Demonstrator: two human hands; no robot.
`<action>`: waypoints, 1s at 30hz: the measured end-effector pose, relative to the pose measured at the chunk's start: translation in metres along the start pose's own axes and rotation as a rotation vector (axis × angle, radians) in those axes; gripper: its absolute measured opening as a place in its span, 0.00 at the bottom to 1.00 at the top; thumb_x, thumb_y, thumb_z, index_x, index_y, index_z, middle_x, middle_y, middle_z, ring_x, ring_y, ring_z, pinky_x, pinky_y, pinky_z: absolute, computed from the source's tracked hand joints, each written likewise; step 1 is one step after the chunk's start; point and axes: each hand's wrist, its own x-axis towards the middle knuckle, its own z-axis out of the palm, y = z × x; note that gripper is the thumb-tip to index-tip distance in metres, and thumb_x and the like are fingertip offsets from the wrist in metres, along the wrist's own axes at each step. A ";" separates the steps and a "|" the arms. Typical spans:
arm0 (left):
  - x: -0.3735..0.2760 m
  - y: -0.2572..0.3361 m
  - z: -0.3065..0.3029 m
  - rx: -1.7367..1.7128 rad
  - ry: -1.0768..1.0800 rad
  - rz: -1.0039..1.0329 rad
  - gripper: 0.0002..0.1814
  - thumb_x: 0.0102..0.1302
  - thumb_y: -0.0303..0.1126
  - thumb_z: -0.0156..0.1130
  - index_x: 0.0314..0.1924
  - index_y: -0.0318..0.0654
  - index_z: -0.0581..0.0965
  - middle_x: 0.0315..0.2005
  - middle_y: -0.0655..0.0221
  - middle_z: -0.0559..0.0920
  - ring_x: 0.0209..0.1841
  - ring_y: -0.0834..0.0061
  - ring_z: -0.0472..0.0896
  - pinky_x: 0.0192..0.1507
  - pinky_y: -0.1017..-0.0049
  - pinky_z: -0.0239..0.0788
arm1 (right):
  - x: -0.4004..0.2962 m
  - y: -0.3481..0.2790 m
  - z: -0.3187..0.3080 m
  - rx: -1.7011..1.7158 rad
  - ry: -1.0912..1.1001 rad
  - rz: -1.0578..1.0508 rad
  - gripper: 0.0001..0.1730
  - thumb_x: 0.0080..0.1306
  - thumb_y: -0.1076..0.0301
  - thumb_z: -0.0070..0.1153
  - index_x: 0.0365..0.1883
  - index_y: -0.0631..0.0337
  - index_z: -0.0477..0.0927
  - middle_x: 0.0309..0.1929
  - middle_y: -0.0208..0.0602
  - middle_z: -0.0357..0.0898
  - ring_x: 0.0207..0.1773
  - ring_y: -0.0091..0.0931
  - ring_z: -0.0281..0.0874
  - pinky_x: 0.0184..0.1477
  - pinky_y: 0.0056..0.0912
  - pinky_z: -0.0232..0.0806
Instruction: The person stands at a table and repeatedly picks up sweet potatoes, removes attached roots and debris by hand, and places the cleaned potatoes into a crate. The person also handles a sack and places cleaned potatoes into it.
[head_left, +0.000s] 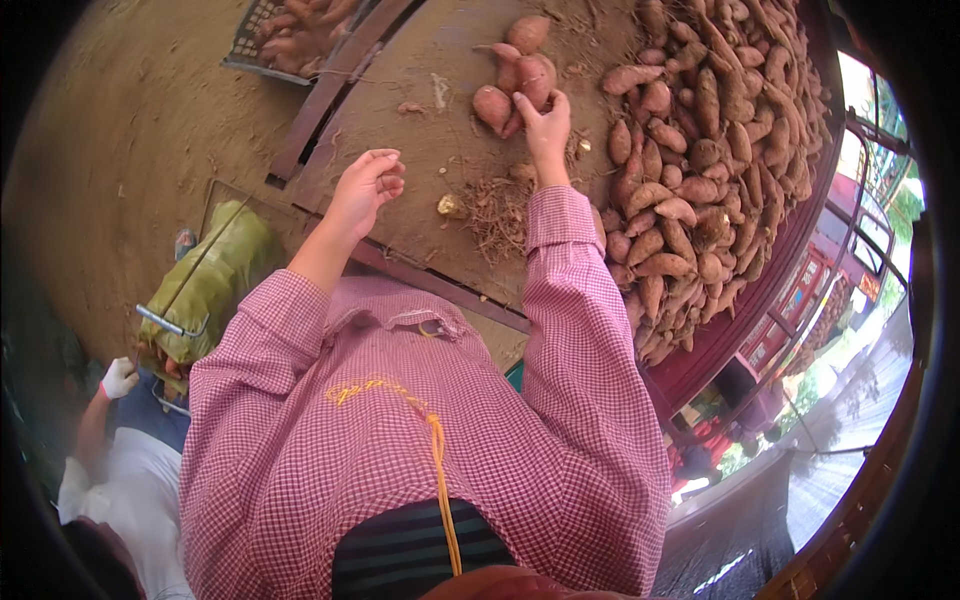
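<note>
On the brown truck-bed floor, several reddish sweet potatoes lie close together, among them one at the left of the group. My right hand grips a large sweet potato in this group, thumb on its near side and fingers partly hidden at its right. Further left, my left hand hangs over the floor with loosely curled fingers and nothing visible in it. Between my forearms is a tangle of thin dry roots, with a yellowish broken piece beside it.
A big heap of sweet potatoes rises at right against the red truck side. A black crate of sweet potatoes stands upper left, beyond a metal rail. Lower left, a person's gloved hand is near a green sack on a hand cart.
</note>
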 end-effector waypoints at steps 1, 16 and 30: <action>0.006 -0.002 0.009 0.031 -0.020 0.000 0.08 0.66 0.34 0.58 0.43 0.42 0.75 0.34 0.74 0.79 0.33 0.82 0.76 0.40 0.79 0.69 | -0.007 0.004 -0.001 0.018 0.015 0.017 0.32 0.50 0.57 0.70 0.46 0.71 0.72 0.45 0.50 0.73 0.46 0.39 0.73 0.50 0.36 0.66; -0.005 -0.017 0.063 0.360 -0.168 -0.107 0.06 0.68 0.35 0.54 0.36 0.42 0.74 0.16 0.81 0.67 0.20 0.84 0.65 0.34 0.78 0.66 | -0.119 -0.004 -0.080 0.102 -0.155 0.301 0.16 0.65 0.55 0.54 0.32 0.61 0.80 0.25 0.48 0.78 0.28 0.41 0.77 0.31 0.41 0.67; -0.019 -0.036 0.091 0.704 -0.225 -0.191 0.17 0.63 0.29 0.56 0.52 0.38 0.71 0.42 0.68 0.74 0.36 0.75 0.72 0.42 0.73 0.69 | -0.424 0.046 -0.155 0.113 0.489 0.634 0.10 0.62 0.69 0.52 0.42 0.60 0.74 0.39 0.44 0.77 0.43 0.38 0.78 0.45 0.36 0.70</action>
